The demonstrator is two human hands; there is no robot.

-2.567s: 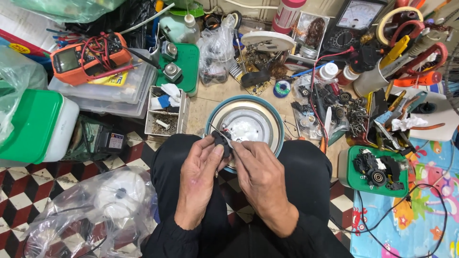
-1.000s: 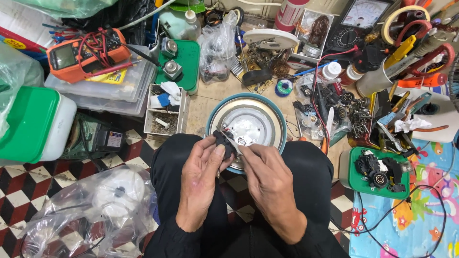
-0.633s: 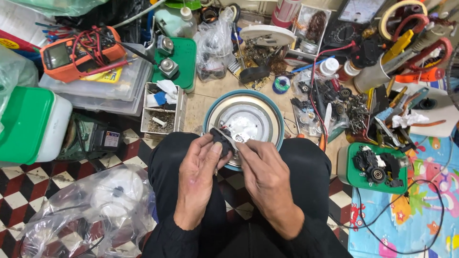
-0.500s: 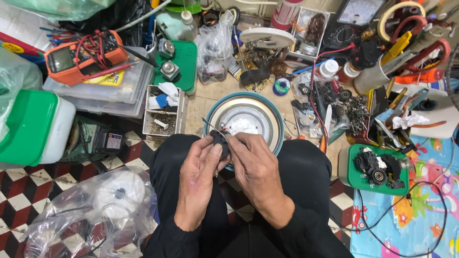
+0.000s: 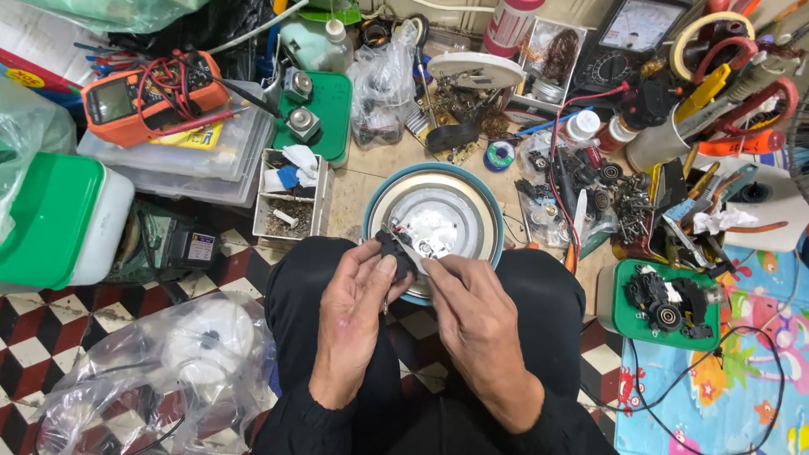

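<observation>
a round teal-rimmed metal appliance base [image 5: 434,221] lies on the floor just beyond the knees. over its near edge the left hand [image 5: 354,316] pinches a small black plastic part [image 5: 394,253], while the right hand [image 5: 476,324] presses a thin metal tool [image 5: 410,249] against it.

Bare tabletop [image 5: 371,173] at upper centre: narrow free strip; round appliance base [image 5: 435,221] blocks centre; parts tray [image 5: 291,202] crowds left; tangled tools [image 5: 624,185] crowd right.
</observation>
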